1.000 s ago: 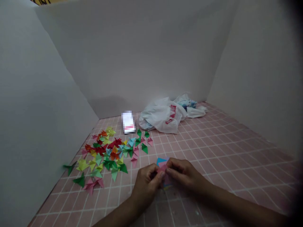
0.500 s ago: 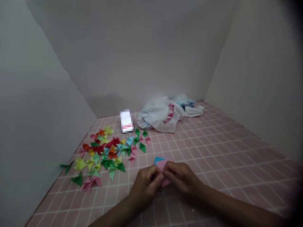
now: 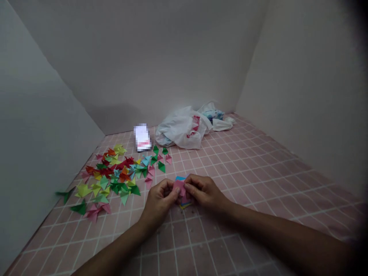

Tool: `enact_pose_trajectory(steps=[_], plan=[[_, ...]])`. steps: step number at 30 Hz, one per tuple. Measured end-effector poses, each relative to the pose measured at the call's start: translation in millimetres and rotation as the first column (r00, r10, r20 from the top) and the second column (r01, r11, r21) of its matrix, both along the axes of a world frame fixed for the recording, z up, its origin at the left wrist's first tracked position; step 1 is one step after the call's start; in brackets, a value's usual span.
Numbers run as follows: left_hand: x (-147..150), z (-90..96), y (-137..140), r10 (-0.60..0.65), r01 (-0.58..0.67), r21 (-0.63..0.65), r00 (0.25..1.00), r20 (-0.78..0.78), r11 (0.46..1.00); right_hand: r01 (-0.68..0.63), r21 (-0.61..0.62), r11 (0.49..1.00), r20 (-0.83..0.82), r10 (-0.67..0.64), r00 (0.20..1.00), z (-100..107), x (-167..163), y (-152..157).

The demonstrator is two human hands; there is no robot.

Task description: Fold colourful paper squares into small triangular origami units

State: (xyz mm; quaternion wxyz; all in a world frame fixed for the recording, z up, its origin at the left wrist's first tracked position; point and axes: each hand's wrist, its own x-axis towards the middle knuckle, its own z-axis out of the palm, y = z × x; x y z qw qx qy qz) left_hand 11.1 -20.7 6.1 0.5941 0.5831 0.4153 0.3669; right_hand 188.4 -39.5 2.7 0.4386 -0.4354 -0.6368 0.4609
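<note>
A small piece of pink paper (image 3: 179, 187) is pinched between both hands, low in the middle of the view. My left hand (image 3: 161, 199) grips its left side, thumb on top. Closed on its right edge are the fingertips of my right hand (image 3: 204, 192). Beneath the hands lies a stack of coloured paper (image 3: 179, 178), with blue, pink and yellow edges showing; the hands hide most of it. Left of the hands spreads a heap of folded paper figures (image 3: 123, 174) in green, yellow, red, orange, pink and light blue.
The surface has a pink cover with a white grid (image 3: 247, 161). A lit phone (image 3: 142, 137), its screen blurred, is behind the paper figures. White plastic bags (image 3: 179, 128) lie crumpled near the back wall. Grey walls (image 3: 37, 126) enclose the left, back and right.
The view has shifted, so everything sits further left and higher. Both hands still hold the pink paper, which now shows a small face between the thumbs.
</note>
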Motion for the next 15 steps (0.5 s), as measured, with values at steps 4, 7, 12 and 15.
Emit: enact_pose_trajectory(steps=[4, 7, 12, 15], plan=[[-0.9, -1.6, -0.7, -0.02, 0.02, 0.016, 1.0, 0.001, 1.0, 0.044, 0.057, 0.997, 0.009, -0.045, 0.999, -0.5, 0.7, -2.0], [-1.2, -0.4, -2.5, -0.039, 0.039, 0.004, 0.999, 0.012, 0.999, 0.044, 0.09, 0.995, 0.048, -0.048, 0.998, -1.7, 1.0, -2.2], [0.1, 0.5, -2.9, 0.005, -0.006, 0.013, 0.999, 0.054, 1.0, 0.041, 0.079, 0.996, 0.006, -0.041, 0.999, -2.4, 0.0, 0.3], [0.2, -0.2, -2.5, 0.074, -0.074, -0.002, 0.994, 0.081, 0.997, 0.051, -0.005, 0.999, -0.132, -0.051, 0.99, -4.2, -2.7, -0.4]])
